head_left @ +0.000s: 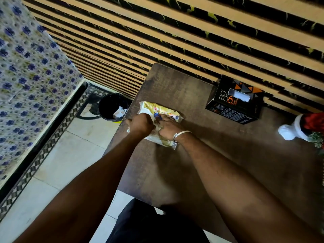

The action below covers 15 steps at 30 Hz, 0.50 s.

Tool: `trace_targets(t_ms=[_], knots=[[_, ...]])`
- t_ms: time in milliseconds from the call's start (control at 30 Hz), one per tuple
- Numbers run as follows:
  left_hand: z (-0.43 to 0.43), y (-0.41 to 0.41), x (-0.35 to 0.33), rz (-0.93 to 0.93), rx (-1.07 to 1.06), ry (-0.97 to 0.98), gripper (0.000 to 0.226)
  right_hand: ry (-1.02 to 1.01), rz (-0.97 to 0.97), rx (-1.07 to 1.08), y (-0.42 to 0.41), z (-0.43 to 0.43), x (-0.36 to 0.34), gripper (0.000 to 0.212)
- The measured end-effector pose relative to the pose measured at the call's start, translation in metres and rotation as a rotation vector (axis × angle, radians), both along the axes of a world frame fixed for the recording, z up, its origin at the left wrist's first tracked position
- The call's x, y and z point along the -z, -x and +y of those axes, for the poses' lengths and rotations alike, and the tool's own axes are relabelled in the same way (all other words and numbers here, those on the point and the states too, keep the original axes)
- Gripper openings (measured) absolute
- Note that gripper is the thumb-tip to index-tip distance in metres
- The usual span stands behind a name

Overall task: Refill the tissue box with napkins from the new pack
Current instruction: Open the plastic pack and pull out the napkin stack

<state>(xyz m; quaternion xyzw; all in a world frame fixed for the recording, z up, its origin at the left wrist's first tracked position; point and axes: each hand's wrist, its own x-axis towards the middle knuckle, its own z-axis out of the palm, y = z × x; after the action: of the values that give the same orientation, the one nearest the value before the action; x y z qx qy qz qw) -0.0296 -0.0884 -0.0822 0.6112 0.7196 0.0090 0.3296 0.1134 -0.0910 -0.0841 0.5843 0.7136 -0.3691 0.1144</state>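
Observation:
A yellow-and-white plastic napkin pack (154,109) lies on the dark brown table (201,155) near its left edge. My left hand (141,123) and my right hand (169,127) both rest on top of the pack, fingers curled into its wrapper at the middle. A silver bracelet sits on my right wrist. The black tissue box (235,100) with orange triangles stands at the back of the table against the wall, to the right of the pack. A white tissue pokes out of its top slot.
A black bin (112,106) with crumpled paper inside stands on the tiled floor left of the table. A white vase with red flowers (301,128) stands at the table's right edge. A slatted wall runs behind the table.

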Motion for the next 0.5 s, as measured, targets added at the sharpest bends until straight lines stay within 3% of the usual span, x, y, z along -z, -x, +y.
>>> trace_targets(t_ms=[267, 500], knots=[[-0.037, 0.027, -0.004, -0.232, 0.199, -0.203, 0.005, -0.002, 0.004, -0.011, 0.002, 0.007, 0.000, 0.058], [-0.063, 0.059, -0.007, -0.201, 0.277, -0.292, 0.021, -0.011, 0.021, 0.000, -0.001, -0.006, 0.007, 0.087]])
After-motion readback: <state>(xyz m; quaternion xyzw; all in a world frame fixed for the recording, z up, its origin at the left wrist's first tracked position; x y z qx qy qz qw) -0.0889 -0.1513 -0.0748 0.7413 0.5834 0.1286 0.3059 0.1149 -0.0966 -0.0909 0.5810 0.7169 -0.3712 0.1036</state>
